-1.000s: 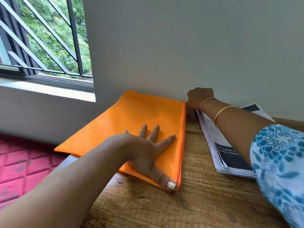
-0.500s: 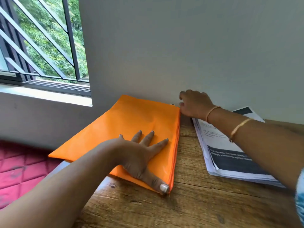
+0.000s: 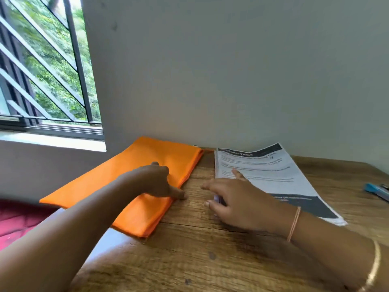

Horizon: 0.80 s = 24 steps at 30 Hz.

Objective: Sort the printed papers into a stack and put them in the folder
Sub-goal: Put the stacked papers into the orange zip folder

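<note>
The fingers (image 3: 156, 165) of my left hand (image 3: 153, 182) were bent on top of the orange folder (image 3: 168, 154), the thumb stretched to its right edge. The view was blurred, so I could not tell if they pinched the upper layer or only pressed on it. The fingers (image 3: 210, 185) of my right hand (image 3: 237, 201) were nearly straight and gripped nothing that I could see. That hand lay on the corner of the printed papers (image 3: 263, 171) nearest the folder.

The papers were one stack just right of the folder, not yet inside, with a strip of bare table (image 3: 200, 249) between. I judged two dangers. If the folder's mouth was not lifted, the sheets would hit its edge and fan out or crease. Also, the folder's left part hung past the table over a red quilted surface (image 3: 16, 220), so a push from the right could slide it off
</note>
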### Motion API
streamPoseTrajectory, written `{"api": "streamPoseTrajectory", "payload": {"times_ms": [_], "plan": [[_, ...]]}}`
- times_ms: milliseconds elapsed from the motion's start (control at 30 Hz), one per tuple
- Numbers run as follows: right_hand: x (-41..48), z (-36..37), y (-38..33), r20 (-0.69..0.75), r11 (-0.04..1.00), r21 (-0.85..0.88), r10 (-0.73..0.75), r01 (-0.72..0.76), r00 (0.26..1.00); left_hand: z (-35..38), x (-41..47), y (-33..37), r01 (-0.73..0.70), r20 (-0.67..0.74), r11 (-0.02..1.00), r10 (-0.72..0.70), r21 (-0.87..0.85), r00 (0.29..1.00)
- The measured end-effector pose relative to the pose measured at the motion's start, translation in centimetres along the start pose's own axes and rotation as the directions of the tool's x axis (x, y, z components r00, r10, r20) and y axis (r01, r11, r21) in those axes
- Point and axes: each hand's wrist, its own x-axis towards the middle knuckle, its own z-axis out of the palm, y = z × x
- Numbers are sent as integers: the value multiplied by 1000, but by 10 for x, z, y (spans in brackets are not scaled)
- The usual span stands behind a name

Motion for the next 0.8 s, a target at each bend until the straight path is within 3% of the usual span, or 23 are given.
{"api": "streamPoseTrajectory", "payload": {"times_ms": [133, 267, 400, 533, 633, 733, 800], "plan": [[-3, 3, 11, -175, 980, 197, 45, -10, 984, -20, 7, 13, 18, 20, 999, -17, -33, 1000], [-5, 2, 14, -243, 979, 201, 68, -19, 968, -29, 14, 10, 82, 56, 948, -68, -309, 996], [-4, 4, 12, -273, 979, 205, 53, 4, 960, -21, 15, 4, 97, 9, 891, -104, -444, 995], [1, 9, 8, -230, 971, 237, 47, 9, 972, -19, 10, -12, 121, 90, 696, -81, -708, 993], [7, 10, 2, -214, 971, 238, 30, 22, 976, -21, 8, -19, 142, 154, 570, -27, -809, 988], [18, 8, -8, -204, 973, 229, 32, 16, 978, -21, 0, -20, 98, 142, 455, 62, -885, 988], [28, 10, -14, -160, 977, 214, 34, 1, 987, -7, -11, -14, -14, 20, 466, 68, -885, 997]]}}
